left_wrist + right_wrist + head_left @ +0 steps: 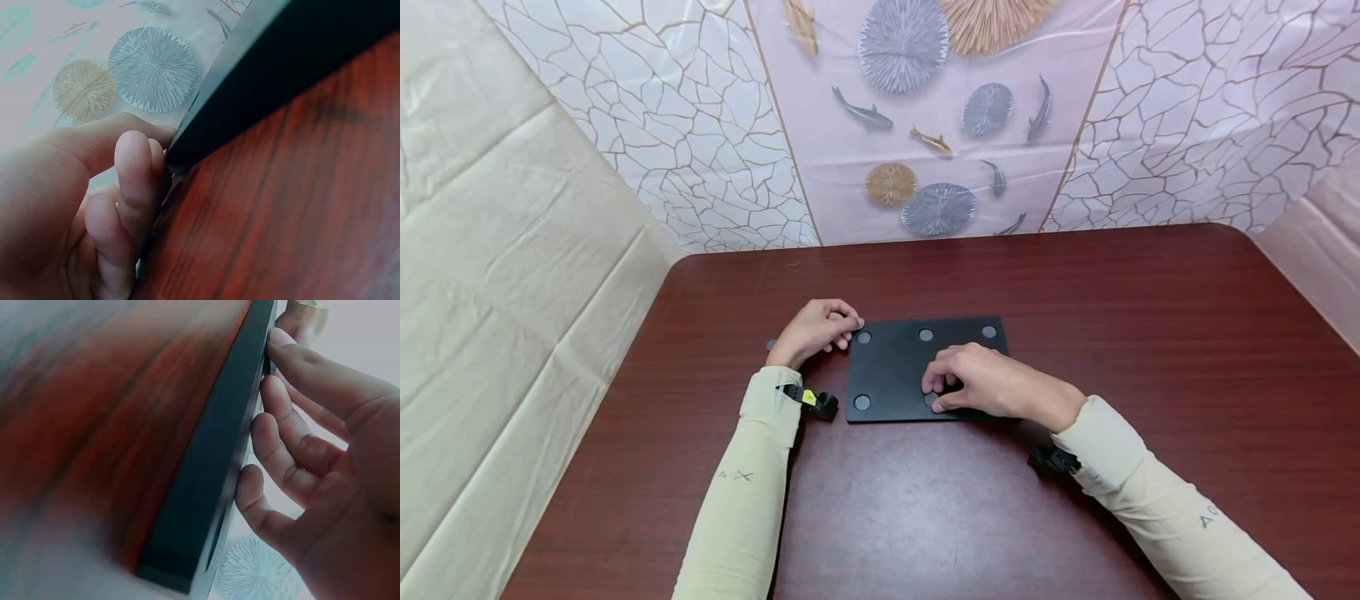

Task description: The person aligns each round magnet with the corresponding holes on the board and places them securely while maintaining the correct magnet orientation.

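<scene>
Dark reddish wood covers the table (1075, 333), with a wall covering of cracked-stone lines, fish and round leaf shapes (925, 108) behind it and cream sheeting (512, 292) to the left. On the table the left hand (815, 331) sits at the far left corner of a flat black board (895, 367); its fingers (134, 181) are curled against that corner, thumb and fingertips touching the edge, gripping it as far as the left wrist view shows. The right hand (981, 385) lies on top of the board near its front edge, fingers (281, 444) bent lightly and pressing the black surface without closing round anything. The board lies flat at the middle of the table and bears small round grey discs (927, 335) along its far and near edges. Both forearms wear pale sleeves (752, 492) with small black devices (816, 402) strapped at the wrists.
</scene>
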`<action>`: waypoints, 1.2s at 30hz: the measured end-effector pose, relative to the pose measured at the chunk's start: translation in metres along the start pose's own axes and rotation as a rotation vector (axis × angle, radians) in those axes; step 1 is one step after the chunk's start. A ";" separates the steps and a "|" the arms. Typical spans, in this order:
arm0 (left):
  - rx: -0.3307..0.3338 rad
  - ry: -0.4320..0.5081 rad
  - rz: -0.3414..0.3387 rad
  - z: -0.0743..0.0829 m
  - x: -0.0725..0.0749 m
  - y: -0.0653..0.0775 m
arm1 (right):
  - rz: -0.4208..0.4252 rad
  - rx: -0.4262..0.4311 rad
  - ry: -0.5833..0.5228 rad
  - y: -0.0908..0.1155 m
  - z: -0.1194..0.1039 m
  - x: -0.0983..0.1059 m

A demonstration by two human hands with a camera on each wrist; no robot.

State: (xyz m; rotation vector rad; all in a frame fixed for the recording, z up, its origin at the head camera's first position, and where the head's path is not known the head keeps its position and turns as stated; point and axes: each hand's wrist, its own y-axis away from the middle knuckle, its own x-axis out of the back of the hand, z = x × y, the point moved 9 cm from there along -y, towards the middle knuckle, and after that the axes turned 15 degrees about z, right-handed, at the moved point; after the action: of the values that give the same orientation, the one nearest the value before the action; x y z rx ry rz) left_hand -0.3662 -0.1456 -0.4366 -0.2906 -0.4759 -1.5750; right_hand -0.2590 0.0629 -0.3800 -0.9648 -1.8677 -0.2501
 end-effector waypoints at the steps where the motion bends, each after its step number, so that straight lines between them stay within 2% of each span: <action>1: 0.000 0.000 0.001 0.000 0.000 0.000 | -0.001 0.011 0.000 0.000 -0.001 0.000; 12: -0.006 0.008 -0.008 0.002 -0.002 0.000 | -0.033 0.073 -0.059 0.005 0.000 0.009; 18: -0.003 0.000 -0.005 -0.001 -0.002 -0.001 | 0.006 0.030 -0.050 0.002 0.007 0.018; 36: -0.004 -0.010 0.008 -0.001 0.001 0.000 | 0.275 -0.103 0.023 -0.001 0.033 0.058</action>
State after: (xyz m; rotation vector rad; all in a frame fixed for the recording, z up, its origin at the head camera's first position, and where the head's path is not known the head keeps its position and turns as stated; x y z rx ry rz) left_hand -0.3659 -0.1469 -0.4370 -0.3037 -0.4791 -1.5680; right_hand -0.2934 0.1102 -0.3480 -1.2698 -1.6907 -0.1917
